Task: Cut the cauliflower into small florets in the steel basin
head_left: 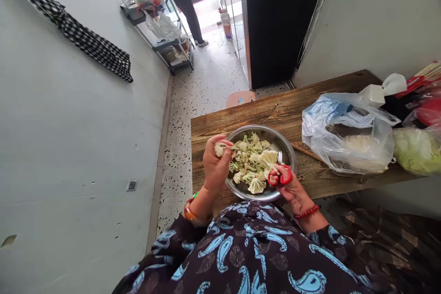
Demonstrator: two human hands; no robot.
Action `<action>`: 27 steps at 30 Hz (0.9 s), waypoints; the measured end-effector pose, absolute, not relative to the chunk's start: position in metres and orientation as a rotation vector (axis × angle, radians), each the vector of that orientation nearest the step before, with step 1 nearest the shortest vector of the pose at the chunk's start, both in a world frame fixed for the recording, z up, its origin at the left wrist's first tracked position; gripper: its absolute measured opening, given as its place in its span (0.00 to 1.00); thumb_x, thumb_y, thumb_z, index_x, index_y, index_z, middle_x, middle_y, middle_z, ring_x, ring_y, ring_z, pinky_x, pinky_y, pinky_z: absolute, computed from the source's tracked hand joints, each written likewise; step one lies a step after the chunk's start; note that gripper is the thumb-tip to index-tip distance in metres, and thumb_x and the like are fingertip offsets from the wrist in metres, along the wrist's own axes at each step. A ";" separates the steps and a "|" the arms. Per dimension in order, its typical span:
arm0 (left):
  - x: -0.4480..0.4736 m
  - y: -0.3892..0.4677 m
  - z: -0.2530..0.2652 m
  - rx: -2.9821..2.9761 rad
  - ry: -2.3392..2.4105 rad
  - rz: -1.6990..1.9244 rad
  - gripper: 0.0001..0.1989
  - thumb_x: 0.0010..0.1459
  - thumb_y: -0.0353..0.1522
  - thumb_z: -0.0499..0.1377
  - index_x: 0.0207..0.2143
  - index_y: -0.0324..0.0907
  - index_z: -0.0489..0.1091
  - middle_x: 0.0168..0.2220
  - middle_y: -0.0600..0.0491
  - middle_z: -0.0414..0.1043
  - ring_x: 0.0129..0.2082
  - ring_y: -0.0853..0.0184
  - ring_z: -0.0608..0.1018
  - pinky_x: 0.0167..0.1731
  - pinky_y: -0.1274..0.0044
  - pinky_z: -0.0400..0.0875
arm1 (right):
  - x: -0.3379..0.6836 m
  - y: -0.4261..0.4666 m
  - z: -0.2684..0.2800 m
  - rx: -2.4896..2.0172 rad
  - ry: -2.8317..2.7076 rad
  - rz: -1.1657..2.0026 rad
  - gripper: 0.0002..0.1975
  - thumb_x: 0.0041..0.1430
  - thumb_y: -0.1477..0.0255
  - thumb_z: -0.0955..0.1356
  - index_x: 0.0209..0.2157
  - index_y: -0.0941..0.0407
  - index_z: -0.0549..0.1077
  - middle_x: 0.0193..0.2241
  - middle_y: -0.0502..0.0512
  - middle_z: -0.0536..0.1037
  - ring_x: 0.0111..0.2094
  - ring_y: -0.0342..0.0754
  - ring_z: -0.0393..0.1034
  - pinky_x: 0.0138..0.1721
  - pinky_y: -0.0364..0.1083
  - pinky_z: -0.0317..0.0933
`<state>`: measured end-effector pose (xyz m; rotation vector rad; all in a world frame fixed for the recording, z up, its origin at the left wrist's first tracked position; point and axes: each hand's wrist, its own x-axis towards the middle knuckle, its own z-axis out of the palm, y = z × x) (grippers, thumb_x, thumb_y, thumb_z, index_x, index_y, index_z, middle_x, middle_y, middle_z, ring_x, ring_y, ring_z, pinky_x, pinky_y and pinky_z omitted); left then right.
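Observation:
A metal bowl (292, 147) of cut cauliflower florets (248, 154) sits on the wooden table in front of me. My left hand (215, 165) is closed over the bowl's left rim, pinching a small cauliflower floret (219, 149) between thumb and fingers. Over the right side of the bowl, my right hand (287, 186) grips scissors (286, 174) by their red handles, the short silvery blades pointing away from me. A larger cauliflower piece (268, 158) lies right beside the right fingers; whether they touch it, I cannot tell.
On the wooden table (237, 117), plastic bags (347, 133) and a bagged pale green vegetable (416, 149) stand to the right. A pink stool (240, 98) is beyond the table. Farther off are a shelf cart (172, 43) and a person (186, 4) by the doorway.

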<state>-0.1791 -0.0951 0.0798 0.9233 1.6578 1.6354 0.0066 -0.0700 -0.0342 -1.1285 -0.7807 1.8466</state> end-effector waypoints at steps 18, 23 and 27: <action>-0.182 -0.074 0.044 0.948 1.106 0.928 0.30 0.45 0.33 0.71 0.53 0.47 0.72 0.58 0.46 0.68 0.55 0.55 0.73 0.50 0.69 0.70 | 0.021 -0.068 -0.014 -1.046 -0.627 2.359 0.16 0.50 0.58 0.73 0.35 0.54 0.73 0.20 0.46 0.70 0.16 0.38 0.56 0.16 0.38 0.52; -0.172 -0.079 0.034 0.821 1.099 0.907 0.27 0.43 0.34 0.72 0.48 0.43 0.73 0.44 0.49 0.77 0.42 0.63 0.78 0.42 0.75 0.73 | 0.023 -0.061 -0.004 -1.055 -0.759 2.280 0.20 0.52 0.56 0.71 0.41 0.55 0.75 0.22 0.49 0.73 0.16 0.39 0.59 0.16 0.38 0.53; -0.167 -0.086 0.022 0.533 1.159 1.022 0.26 0.45 0.39 0.71 0.47 0.41 0.70 0.39 0.51 0.74 0.33 0.69 0.77 0.31 0.78 0.74 | 0.029 -0.057 -0.007 -1.073 -0.795 2.099 0.27 0.54 0.52 0.70 0.48 0.55 0.73 0.25 0.50 0.76 0.18 0.41 0.63 0.19 0.40 0.57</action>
